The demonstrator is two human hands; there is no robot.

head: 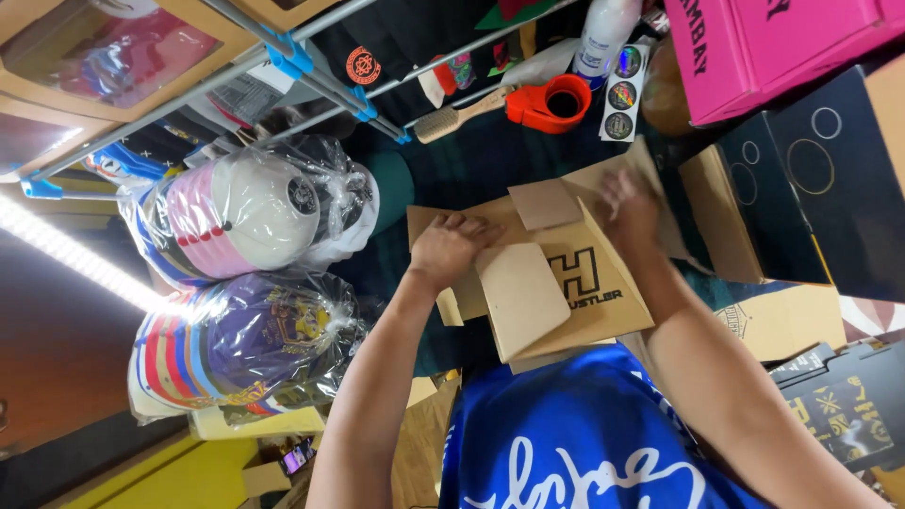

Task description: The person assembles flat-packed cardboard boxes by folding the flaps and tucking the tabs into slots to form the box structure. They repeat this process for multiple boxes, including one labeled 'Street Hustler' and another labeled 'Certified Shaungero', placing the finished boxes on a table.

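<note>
A person folds a flat brown cardboard box (556, 273) on a dark cloth worktable (452, 170), just in front of their blue jersey. Left hand (451, 247) presses knuckles-down on a flap, fingers curled; right hand (630, 209), blurred, lies flat on the far panel, holding nothing. Risk: thin, stiff flaps could crease or spring back if pressure slips. Nearby: bagged caps (247, 212) in crinkly plastic, orange tape dispenser (551, 102), wooden brush (452, 118).

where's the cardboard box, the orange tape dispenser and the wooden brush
cardboard box (584, 283): head view, on its brown side panel beside the printed mark
orange tape dispenser (551, 104): head view, on its orange body left of the round hole
wooden brush (452, 118): head view, between bristle head and handle
</note>
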